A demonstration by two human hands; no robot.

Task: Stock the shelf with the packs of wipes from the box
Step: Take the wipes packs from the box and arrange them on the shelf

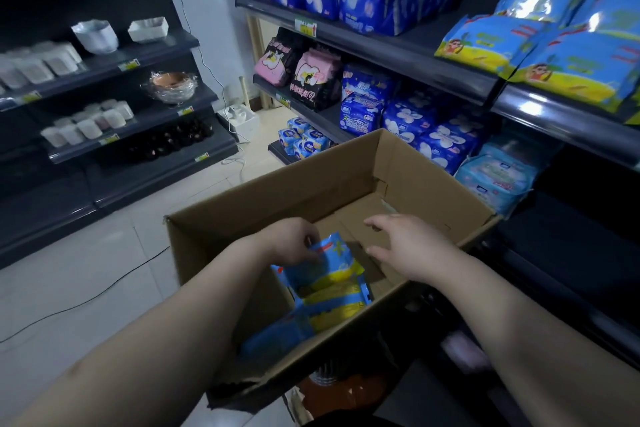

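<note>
Inside the open brown corrugated cardboard box (277, 184), the left hand (289, 241) pinches the crinkled top edge of a glossy blue-and-yellow plastic pack of wipes (332, 274), among similar packs (277, 333) in the box's near-left corner. The right hand (408, 246) hovers over the box's floor, fingers spread, holding nothing. Matching stocked packs (561, 59) lie on the dark metal shelf (460, 80) right of the box.

I can't read the blurry price tags (305, 27) on the shelf (381, 50) edge. My left arm (173, 340) hides the near corner of the box (277, 191).
</note>
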